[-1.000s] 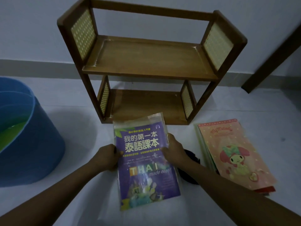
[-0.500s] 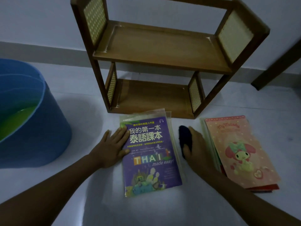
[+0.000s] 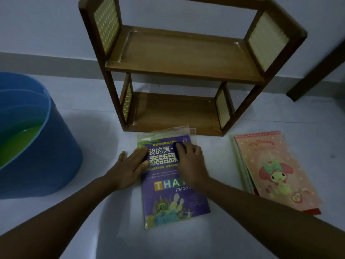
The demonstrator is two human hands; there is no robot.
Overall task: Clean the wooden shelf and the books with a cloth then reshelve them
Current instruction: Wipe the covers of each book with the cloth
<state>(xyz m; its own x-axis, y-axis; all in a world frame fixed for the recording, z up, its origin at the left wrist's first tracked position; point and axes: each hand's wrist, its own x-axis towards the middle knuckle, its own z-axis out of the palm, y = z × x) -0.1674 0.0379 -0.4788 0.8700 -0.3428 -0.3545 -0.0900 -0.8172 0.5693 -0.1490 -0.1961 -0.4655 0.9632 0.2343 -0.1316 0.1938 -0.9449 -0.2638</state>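
A purple Thai language book (image 3: pixel 171 199) in a clear plastic sleeve lies flat on the pale floor in front of the wooden shelf (image 3: pixel 186 71). Both shelf boards are bare. My left hand (image 3: pixel 130 168) lies flat with fingers spread, pressing on the book's left edge. My right hand (image 3: pixel 190 161) rests on the upper part of the cover, closed over a dark cloth (image 3: pixel 178 146) that shows just past the fingertips. A pink cartoon book (image 3: pixel 276 171) tops a small stack to the right.
A blue bucket (image 3: pixel 43 146) holding green liquid stands at the left. The shelf backs against the wall and skirting. A dark slanted wooden piece (image 3: pixel 321 71) crosses the far right.
My right hand picked the dark cloth up from the floor between the books and moved it left onto the purple book's cover. My left hand stayed flat on the book's left edge.
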